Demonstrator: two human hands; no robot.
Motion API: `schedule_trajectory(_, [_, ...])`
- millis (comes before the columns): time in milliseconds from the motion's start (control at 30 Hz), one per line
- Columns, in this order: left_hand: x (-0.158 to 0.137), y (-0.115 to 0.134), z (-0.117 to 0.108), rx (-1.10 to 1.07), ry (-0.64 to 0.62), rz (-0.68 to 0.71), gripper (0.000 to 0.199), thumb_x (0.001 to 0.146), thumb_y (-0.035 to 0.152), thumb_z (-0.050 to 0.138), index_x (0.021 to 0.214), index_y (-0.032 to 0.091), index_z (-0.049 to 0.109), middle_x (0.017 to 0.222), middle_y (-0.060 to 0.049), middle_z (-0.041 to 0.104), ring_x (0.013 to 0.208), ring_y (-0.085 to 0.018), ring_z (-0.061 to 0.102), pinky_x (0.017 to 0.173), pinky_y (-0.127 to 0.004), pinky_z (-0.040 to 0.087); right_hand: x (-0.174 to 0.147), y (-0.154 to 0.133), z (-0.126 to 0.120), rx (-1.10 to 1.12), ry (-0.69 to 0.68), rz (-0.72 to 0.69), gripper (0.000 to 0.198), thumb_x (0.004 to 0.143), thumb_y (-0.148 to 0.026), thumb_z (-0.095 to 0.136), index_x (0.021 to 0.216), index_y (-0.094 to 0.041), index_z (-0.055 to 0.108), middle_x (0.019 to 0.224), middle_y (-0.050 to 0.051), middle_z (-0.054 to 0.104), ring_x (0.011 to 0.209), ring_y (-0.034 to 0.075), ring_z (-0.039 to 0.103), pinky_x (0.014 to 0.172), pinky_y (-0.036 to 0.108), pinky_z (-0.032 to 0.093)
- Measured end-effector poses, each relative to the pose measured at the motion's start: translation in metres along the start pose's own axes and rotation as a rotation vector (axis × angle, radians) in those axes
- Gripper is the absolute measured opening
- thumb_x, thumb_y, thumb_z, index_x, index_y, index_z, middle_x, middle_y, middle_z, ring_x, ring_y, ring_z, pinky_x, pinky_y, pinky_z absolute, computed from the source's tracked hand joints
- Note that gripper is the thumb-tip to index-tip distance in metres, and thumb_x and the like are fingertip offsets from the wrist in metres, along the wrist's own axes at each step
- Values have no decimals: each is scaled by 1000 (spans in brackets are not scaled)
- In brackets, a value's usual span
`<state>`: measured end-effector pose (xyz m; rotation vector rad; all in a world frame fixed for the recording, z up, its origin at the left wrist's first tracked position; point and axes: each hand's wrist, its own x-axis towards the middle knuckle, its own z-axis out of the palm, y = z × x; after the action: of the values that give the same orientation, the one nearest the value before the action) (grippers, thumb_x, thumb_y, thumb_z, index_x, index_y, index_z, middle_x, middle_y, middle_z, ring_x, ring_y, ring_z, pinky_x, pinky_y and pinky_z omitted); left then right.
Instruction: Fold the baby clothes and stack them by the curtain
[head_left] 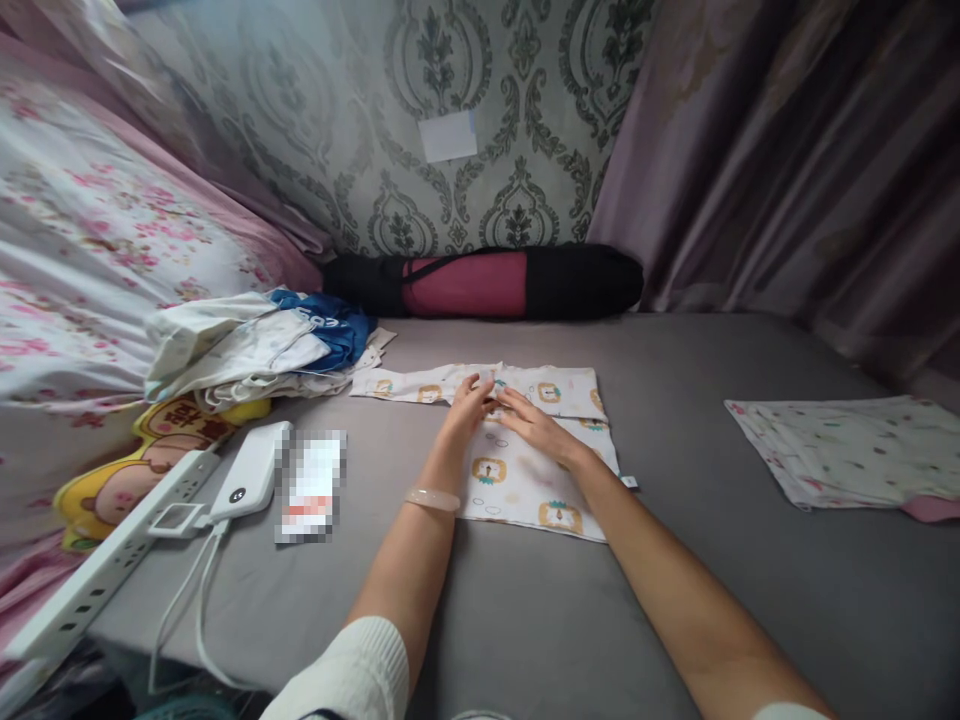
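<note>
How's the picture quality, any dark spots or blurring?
Head view: flowered curtain bright, purple curtain at right dimmer; head view also: pale item beside the power bank pixelated, cloth under the right hand clear enough to show its pattern.

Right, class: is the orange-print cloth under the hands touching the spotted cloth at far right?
Apart. The head view shows grey sheet separating the orange-print cloth from the spotted cloth.
</note>
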<state>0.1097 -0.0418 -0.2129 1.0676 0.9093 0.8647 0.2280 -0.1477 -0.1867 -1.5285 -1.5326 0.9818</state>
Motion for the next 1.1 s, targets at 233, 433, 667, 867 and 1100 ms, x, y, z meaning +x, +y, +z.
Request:
schedule_trajectory(233, [11,-12,-4,209,-8,189,58,73,15,61,131,19,53,78,1,60,59,-9,55,67,-25,51,3,7,4,-264,73,-14,51,94,-33,36,140,-15,48,152,11,36,141,22,31,117,38,22])
schedule_trajectory(433, [16,-17,-7,402,58,268,45,69,14,56,112,19,68,80,-3,67,74,-18,62,77,-32,52,12,0,-7,-657,218,152,42,95,-29,33,126,-15,58,139,13,51,129,29,42,108,46,30])
schedule_trajectory(667, [11,-15,-7,627,78,404,49,71,11,51,116,21,67,114,-7,68,107,-24,59,100,-41,44,40,14,3,-833,273,241,57,97,-35,33,144,-4,35,155,20,25,144,30,16,115,47,11])
schedule_trajectory(867, [14,-19,-10,763,80,453,49,73,7,47,116,17,67,121,-10,66,113,-25,58,104,-40,42,50,33,15,-845,351,255,65,98,-42,27,147,0,28,156,20,23,145,30,12,116,47,6])
schedule_trajectory(1100, [18,-26,-12,769,111,488,46,75,6,47,115,17,67,118,-9,67,112,-23,60,102,-39,44,49,36,7,-887,428,412,72,97,-46,26,150,3,20,158,19,14,146,30,8,116,47,5])
